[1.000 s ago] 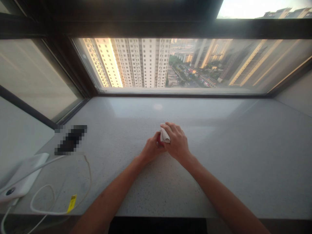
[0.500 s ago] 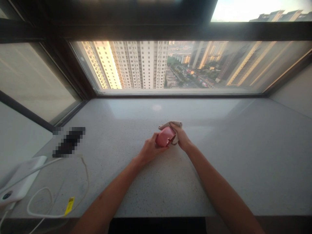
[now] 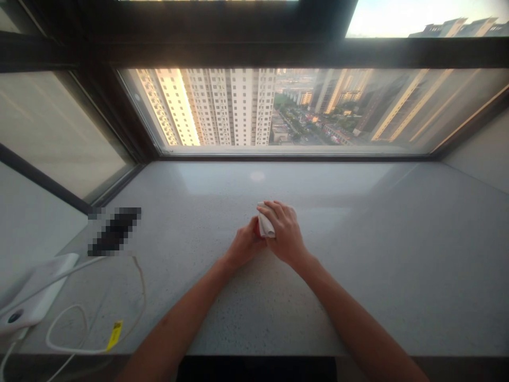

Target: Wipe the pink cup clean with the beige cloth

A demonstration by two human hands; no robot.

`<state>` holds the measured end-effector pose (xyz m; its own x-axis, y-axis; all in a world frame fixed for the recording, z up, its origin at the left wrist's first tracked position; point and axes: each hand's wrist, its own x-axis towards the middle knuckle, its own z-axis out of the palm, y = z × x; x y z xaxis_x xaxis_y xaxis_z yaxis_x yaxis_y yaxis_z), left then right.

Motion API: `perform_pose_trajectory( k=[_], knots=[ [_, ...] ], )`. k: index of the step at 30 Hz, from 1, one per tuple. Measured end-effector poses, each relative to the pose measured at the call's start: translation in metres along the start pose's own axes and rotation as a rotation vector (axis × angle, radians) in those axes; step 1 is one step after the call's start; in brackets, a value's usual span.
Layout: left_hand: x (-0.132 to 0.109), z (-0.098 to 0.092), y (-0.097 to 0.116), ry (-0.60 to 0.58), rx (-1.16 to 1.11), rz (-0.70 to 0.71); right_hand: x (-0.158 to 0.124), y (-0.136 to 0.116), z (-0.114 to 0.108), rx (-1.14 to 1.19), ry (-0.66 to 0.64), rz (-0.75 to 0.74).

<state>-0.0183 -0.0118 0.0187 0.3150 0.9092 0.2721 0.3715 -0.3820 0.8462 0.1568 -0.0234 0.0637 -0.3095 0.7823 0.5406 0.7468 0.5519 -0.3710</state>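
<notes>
Above the middle of the grey speckled sill, my left hand point(image 3: 243, 245) is closed around a small glossy pink-red object point(image 3: 257, 229). Only a sliver of that object shows, so its kind cannot be made out. A whitish cloth point(image 3: 265, 225) lies over it. My right hand point(image 3: 287, 231) is wrapped over the cloth and presses it against the object, fingers bent across the top. The two hands meet closely, and the right one hides most of what the left one holds.
On the left of the sill point(image 3: 377, 286) lie a white power bank point(image 3: 43, 297), a white cable with a yellow tag point(image 3: 114, 335) and a dark pixelated object point(image 3: 113, 232). A dark window frame point(image 3: 294, 157) borders the sill's far side.
My right hand has swung over the top of the pink-red object and brought the cloth across it, covering most of it. The left hand stays in place.
</notes>
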Motion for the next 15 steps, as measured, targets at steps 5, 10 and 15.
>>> perform_pose_trajectory(
  k=[5, 10, 15],
  knots=[
    [0.0, 0.003, -0.013, -0.007, -0.044, 0.012, -0.005, -0.03, 0.006, -0.259, -0.064, -0.065],
    [0.001, 0.004, -0.012, -0.004, -0.013, -0.005, -0.002, -0.031, 0.006, -0.248, -0.071, -0.036],
    [0.001, 0.004, -0.001, 0.006, 0.077, -0.063, 0.015, -0.012, -0.001, -0.09, -0.051, 0.11]
  ],
)
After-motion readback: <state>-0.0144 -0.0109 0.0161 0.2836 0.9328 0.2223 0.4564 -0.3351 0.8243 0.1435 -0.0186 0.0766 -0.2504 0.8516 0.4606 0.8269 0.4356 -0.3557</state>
